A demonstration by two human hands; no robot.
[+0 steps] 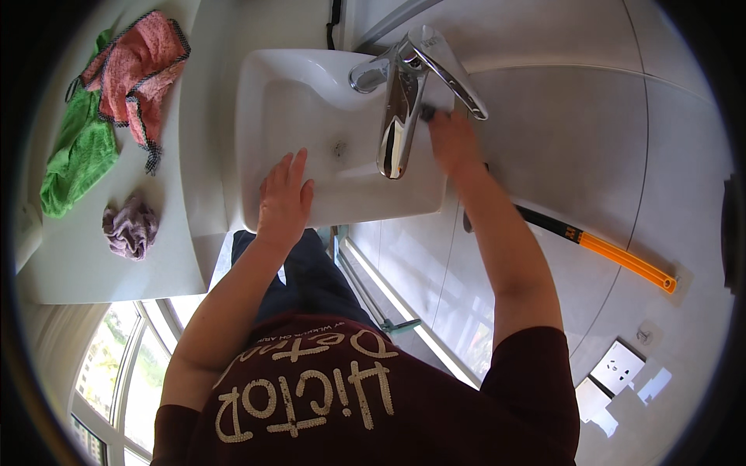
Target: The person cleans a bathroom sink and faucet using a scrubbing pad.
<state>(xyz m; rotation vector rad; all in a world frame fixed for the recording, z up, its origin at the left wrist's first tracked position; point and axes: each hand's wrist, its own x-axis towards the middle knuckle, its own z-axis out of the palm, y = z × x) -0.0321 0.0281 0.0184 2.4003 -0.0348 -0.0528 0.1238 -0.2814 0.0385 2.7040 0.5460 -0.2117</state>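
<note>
We see our left hand (284,203), fingers extended and thumb apart, at seven o'clock on the white rectangular ceramic sink (280,101). At three o'clock, beside the shiny chrome tap (400,116), our right hand (454,144) curls; a small dark object (427,113) meets its fingertips, too blurred for us to tell whether they clamp it.

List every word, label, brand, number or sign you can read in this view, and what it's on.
Maroon T-shirt: large cream lettering, legible in part, and a smaller line of print; I don't copy the wording.
Orange-and-black tool handle by the wall: small orange marks on its black section, too small to read.
Chrome faucet: any marking is too small to make out.
</note>
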